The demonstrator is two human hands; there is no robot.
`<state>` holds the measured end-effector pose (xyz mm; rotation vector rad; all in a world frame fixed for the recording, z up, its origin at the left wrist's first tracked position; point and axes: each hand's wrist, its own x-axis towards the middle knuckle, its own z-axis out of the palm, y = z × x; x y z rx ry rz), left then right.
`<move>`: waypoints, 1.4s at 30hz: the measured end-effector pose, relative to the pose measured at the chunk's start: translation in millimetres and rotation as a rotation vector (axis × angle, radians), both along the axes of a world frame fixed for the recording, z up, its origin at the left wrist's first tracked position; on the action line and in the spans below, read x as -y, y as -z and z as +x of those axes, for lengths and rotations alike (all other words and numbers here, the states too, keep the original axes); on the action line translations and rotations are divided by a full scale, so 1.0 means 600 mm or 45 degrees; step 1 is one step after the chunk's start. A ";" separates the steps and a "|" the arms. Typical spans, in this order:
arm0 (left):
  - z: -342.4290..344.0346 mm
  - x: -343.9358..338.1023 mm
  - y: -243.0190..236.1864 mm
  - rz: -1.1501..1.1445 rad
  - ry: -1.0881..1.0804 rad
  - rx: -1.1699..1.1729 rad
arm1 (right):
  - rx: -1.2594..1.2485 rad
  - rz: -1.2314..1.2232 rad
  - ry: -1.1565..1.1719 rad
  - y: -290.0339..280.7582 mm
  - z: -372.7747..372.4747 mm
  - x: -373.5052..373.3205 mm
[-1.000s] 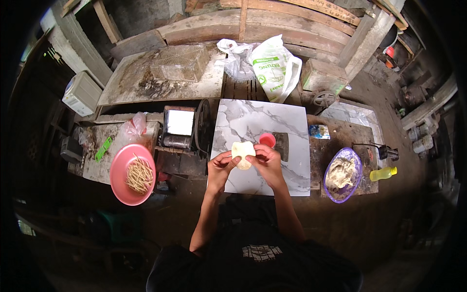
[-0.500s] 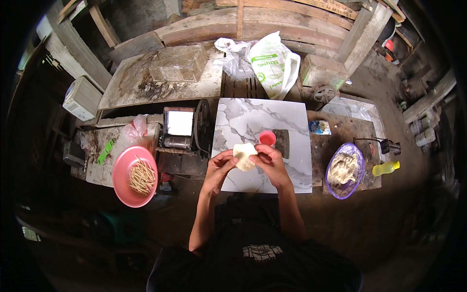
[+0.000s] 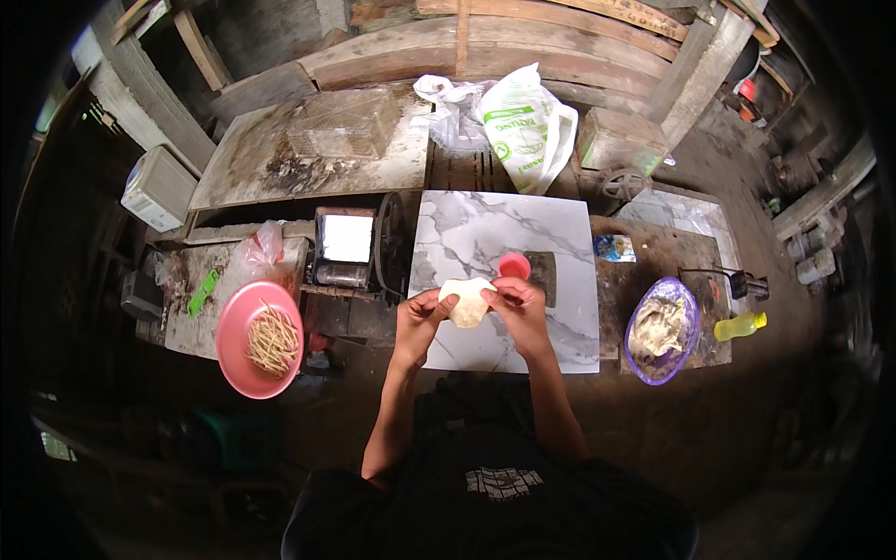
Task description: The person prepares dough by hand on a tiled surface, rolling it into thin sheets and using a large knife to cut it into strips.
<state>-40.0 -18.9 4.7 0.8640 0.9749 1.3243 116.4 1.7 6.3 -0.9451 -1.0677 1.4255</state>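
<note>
I have a flat piece of pale dough (image 3: 469,306) pinched between my two hands, the left hand (image 3: 418,322) on one edge and the right hand (image 3: 520,317) on the other, thumbs on the near face. It sits over the marbled white table (image 3: 504,224). Just beyond my right hand I see a red cup (image 3: 514,267) and, touching or beside it, a dark slab (image 3: 544,280). Well out to the right are a purple basin (image 3: 668,362) of soft dough (image 3: 658,325) and a yellow bottle (image 3: 739,326); well left, a pink basin (image 3: 235,341) holds pale sticks (image 3: 272,340).
</note>
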 end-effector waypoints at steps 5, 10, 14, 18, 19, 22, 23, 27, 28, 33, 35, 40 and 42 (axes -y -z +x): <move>0.001 0.002 0.008 -0.011 -0.007 0.022 | -0.038 -0.007 -0.041 -0.001 0.006 -0.001; 0.009 0.003 -0.002 0.045 0.034 -0.006 | -0.035 -0.081 -0.143 -0.015 0.008 0.000; 0.017 0.003 -0.001 0.065 0.072 -0.037 | 0.006 -0.137 -0.224 -0.021 0.004 0.003; 0.028 0.003 -0.002 0.001 -0.007 0.068 | 0.181 -0.069 -0.256 -0.021 0.005 0.006; 0.028 0.002 -0.001 0.011 -0.023 0.032 | 0.227 -0.073 -0.254 -0.016 0.007 0.004; 0.037 0.000 0.011 0.137 -0.160 -0.031 | 0.259 -0.002 -0.149 -0.010 0.007 0.002; 0.040 -0.001 0.012 0.196 -0.220 -0.043 | 0.253 0.037 -0.096 -0.010 0.006 0.001; 0.038 -0.003 0.009 0.130 -0.289 0.026 | 0.140 0.044 -0.001 -0.013 0.000 0.001; 0.036 -0.004 0.009 0.122 -0.280 0.011 | 0.114 0.040 -0.008 -0.010 -0.001 -0.001; 0.023 -0.008 -0.016 0.185 -0.123 -0.010 | 0.159 0.088 -0.137 -0.024 0.010 -0.002; 0.021 -0.011 -0.010 0.234 -0.047 -0.038 | 0.185 0.119 -0.279 -0.043 0.016 0.002; 0.017 -0.010 -0.010 0.273 0.004 -0.093 | 0.094 0.214 -0.245 -0.026 0.009 -0.004; 0.015 -0.008 -0.014 0.242 -0.014 -0.086 | 0.159 0.197 -0.224 -0.027 0.011 -0.003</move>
